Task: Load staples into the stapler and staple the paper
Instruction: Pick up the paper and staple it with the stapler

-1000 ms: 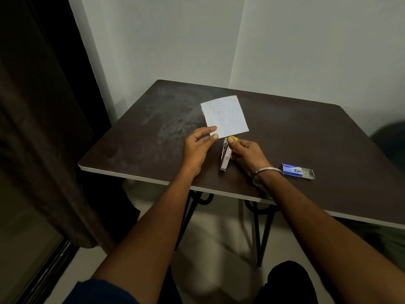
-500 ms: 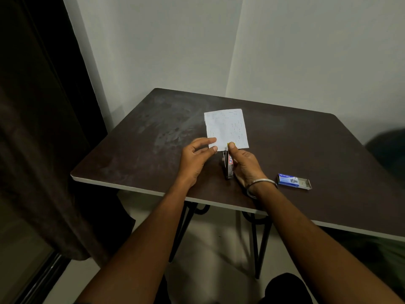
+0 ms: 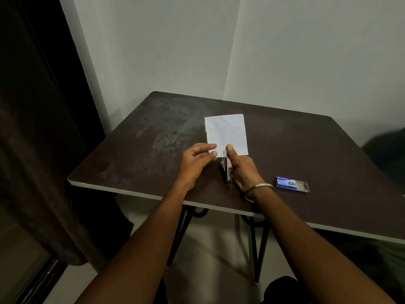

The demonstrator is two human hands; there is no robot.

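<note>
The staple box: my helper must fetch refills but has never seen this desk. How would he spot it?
On the dark table, look right of the right hand. The staple box lies alone near the front edge: small, blue, its tray slid partly out.

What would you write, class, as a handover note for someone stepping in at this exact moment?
Left hand: grip pinching the paper's near-left corner.
Right hand: grip closed on the stapler, its nose at the paper's near edge.
Staple box: open on the table, to the right.
Done: paper lined up at the stapler; whether staples are loaded cannot be seen.
Left: squeeze to staple, then check.
</note>
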